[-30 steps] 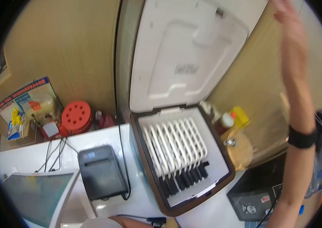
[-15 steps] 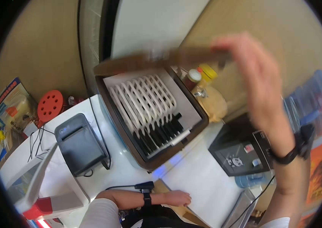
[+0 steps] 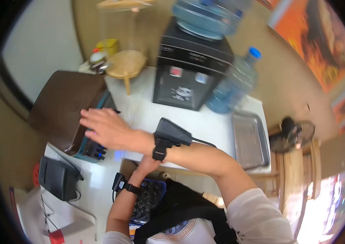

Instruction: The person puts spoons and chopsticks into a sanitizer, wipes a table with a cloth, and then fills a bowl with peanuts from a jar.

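Observation:
My right hand (image 3: 108, 129) is open, its fingers spread over the front edge of a brown-lidded box (image 3: 64, 101) with a teal side. The lid is down, hiding the inside of the box. Small controls with blue lights (image 3: 99, 152) show on the box's front, just below that hand. My left hand (image 3: 148, 164) is low at the table's front edge, beside an open wooden drawer (image 3: 127, 167). My right forearm crosses in front of it and hides its fingers. Below it, dark round things (image 3: 150, 199) lie in a blue-edged container by my body.
A black water dispenser (image 3: 192, 69) carries a large blue bottle, with a second bottle (image 3: 237, 79) beside it. A metal tray (image 3: 247, 140) lies at the table's right end. A wooden stand (image 3: 126, 64) is behind, and a dark printer-like device (image 3: 59, 179) sits at left.
The raised brown lid has come down, covering the white looped pieces. My right hand has left the lid's raised edge and moved down to its front. My view has swung right.

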`<state>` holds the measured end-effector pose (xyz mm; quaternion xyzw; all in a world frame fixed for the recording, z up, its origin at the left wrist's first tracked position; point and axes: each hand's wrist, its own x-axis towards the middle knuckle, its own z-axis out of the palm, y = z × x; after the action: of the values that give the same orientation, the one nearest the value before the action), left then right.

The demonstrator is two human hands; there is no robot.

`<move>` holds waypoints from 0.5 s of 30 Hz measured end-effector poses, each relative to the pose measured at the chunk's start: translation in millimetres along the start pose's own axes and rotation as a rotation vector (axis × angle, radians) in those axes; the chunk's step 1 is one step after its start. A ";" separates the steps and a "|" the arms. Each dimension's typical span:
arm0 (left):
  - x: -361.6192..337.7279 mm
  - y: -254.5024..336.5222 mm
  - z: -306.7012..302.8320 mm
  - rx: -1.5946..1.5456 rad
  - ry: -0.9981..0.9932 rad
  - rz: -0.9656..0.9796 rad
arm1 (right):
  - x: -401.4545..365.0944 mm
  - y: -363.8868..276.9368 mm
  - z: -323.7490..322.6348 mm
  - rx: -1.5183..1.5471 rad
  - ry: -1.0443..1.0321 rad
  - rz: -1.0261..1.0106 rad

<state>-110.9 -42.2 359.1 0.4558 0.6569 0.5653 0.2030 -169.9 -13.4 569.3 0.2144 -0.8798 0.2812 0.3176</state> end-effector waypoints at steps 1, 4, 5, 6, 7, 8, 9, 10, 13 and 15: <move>-11.4 -40.6 5.2 0.057 0.025 0.095 | -18.6 -10.0 -0.5 0.030 0.028 0.048; -4.9 13.7 -6.2 0.140 -0.047 -0.021 | -111.6 -38.7 -11.4 0.128 0.031 0.190; 5.5 48.2 -10.1 0.202 -0.099 -0.230 | -148.0 -48.0 -23.5 0.219 -0.037 0.292; 7.1 37.5 -2.8 0.195 -0.129 -0.234 | -185.4 -59.6 -39.7 0.318 -0.105 0.391; 7.0 17.2 0.2 0.129 -0.076 -0.128 | -229.3 -66.6 -48.3 0.337 -0.132 0.489; 7.2 5.6 0.8 0.066 -0.020 -0.022 | -264.5 -73.1 -62.9 0.322 -0.106 0.499; 8.0 5.2 1.7 0.070 -0.045 -0.028 | -303.9 -85.5 -77.1 0.316 -0.186 0.715; 8.4 7.2 3.4 0.056 -0.017 -0.046 | -336.8 -100.6 -93.8 0.384 -0.154 0.954; 9.2 4.6 3.6 0.044 -0.011 -0.058 | -435.8 -128.9 -125.2 0.281 0.026 1.328; 9.9 6.2 4.7 0.058 0.017 -0.076 | -485.7 -147.0 -136.1 0.237 0.131 1.491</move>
<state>-109.9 -31.7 366.1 0.4312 0.6917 0.5417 0.2054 314.5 58.7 379.2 -0.4216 -0.7350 0.5264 0.0700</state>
